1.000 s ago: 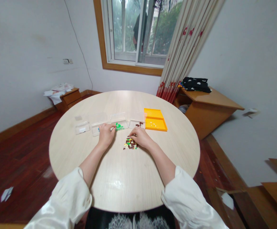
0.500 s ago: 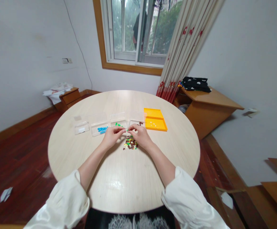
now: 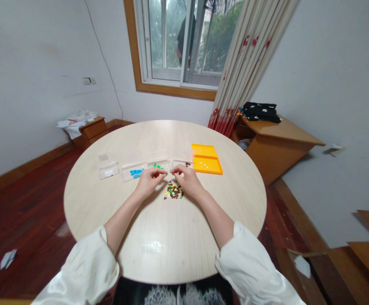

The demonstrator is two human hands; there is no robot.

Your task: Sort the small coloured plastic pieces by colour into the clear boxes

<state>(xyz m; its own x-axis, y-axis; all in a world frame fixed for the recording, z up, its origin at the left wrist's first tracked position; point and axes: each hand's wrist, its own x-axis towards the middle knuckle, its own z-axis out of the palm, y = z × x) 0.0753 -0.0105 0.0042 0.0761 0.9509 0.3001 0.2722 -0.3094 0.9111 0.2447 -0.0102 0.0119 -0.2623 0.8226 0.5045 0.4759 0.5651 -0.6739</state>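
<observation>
My left hand (image 3: 149,181) is pinched closed, with a tiny green building brick (image 3: 168,173) at its fingertips. Close beside it, my right hand (image 3: 187,180) also has thumb and forefinger pressed together; whatever is between them is too small to make out. Just below both hands lies a pile of small brown, green and yellow bricks (image 3: 174,191). Beyond the left hand are a clear box with blue bricks (image 3: 123,173) and another with green bricks (image 3: 152,155). A clear box with brown bricks (image 3: 182,156) sits behind the right hand, which partly covers it.
An open yellow case (image 3: 216,166) holding several white pieces is right of the hands. A small clear box (image 3: 100,173) with a white piece stands at the far left. All rest on a round table (image 3: 165,241). Wooden furniture (image 3: 279,135) stands beyond its right edge.
The fingertips of my two hands have drawn slightly apart, the right ones shifting a little to the right. The small green brick now shows nearer the left fingertips. The boxes and pile look unchanged.
</observation>
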